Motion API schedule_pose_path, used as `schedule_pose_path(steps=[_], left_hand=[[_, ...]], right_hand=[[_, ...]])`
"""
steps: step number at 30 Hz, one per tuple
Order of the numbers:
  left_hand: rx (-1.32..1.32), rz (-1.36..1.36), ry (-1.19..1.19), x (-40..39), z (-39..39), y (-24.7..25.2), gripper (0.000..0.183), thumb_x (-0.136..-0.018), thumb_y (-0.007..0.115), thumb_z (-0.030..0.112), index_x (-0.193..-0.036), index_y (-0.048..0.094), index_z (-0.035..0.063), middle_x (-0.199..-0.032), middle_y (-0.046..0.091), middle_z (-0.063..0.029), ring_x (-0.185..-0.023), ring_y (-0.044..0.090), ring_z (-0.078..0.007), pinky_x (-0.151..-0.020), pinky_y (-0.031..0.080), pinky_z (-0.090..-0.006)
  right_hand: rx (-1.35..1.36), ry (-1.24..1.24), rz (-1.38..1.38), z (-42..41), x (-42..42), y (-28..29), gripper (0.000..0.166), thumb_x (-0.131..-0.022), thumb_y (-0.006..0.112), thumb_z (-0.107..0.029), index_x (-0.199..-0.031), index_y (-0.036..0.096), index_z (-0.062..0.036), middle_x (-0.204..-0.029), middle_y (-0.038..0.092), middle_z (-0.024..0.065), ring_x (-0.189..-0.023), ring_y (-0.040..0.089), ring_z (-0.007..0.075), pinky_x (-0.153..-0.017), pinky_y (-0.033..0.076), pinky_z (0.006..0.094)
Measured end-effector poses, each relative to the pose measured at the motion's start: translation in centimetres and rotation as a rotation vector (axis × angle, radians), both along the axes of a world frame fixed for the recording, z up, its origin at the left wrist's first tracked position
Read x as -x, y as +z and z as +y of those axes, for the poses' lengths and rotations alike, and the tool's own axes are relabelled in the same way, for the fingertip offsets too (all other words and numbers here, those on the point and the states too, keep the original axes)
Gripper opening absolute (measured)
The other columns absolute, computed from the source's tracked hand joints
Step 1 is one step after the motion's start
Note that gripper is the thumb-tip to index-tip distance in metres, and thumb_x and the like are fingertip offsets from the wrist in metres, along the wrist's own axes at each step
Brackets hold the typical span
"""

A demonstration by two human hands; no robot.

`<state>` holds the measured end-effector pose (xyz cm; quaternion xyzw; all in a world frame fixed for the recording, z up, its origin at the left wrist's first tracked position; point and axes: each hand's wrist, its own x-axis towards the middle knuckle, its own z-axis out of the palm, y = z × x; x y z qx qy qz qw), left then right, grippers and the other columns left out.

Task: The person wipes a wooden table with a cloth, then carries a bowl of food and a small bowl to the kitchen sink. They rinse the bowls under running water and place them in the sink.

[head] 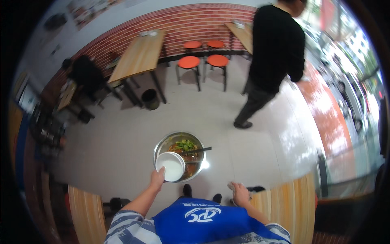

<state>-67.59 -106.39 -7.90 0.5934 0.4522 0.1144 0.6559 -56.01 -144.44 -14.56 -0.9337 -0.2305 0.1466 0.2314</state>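
My left hand (157, 179) grips the near left rim of a large round stainless steel bowl (203, 146), thumb inside a white bowl (170, 167) that sits over its left part. The steel bowl holds leafy greens (185, 144) and reddish-brown food in sauce. Dark chopsticks (201, 150) lie across it, their ends past the right rim. The white bowl's inside looks plain white. My right hand (240, 193) is at the left edge of the wooden table at right, closed around a greyish cloth (232, 186). A blue apron (195, 225) covers my front.
Wooden tables stand at my near left (85, 210) and near right (286, 207). Ahead are a long table (141, 58), several orange stools (189, 62) and a black bin (150, 99). A person in black (274, 48) walks at the right; another person (86, 73) sits at the left.
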Motion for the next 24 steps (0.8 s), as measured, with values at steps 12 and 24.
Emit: schedule_pose_path(steps=[12, 24], left_hand=[[-0.281, 0.277, 0.345, 0.1, 6.5, -19.6, 0.042, -0.083, 0.051, 0.031, -0.091, 0.059, -0.0095, -0.083, 0.060, -0.0274, -0.083, 0.061, -0.0329, -0.071, 0.048, -0.0397], [-0.074, 0.153, 0.734, 3.9, 18.1, -18.9, 0.042, -0.084, 0.053, 0.031, -0.096, 0.056, -0.0091, -0.085, 0.060, -0.0190, -0.071, 0.063, -0.0276, -0.048, 0.053, -0.0370]], right_hand=[[0.276, 0.464, 0.222, 13.1, -21.7, -15.0, 0.056, -0.089, 0.023, -0.042, -0.097, 0.059, 0.0004, -0.100, 0.057, 0.0248, -0.100, 0.050, 0.0389, -0.089, 0.039, 0.0418], [0.313, 0.533, 0.343, 26.4, -28.6, -18.8, 0.032, -0.079, 0.052, -0.033, -0.090, 0.066, -0.0069, -0.096, 0.062, 0.0171, -0.091, 0.060, 0.0285, -0.078, 0.046, 0.0343]])
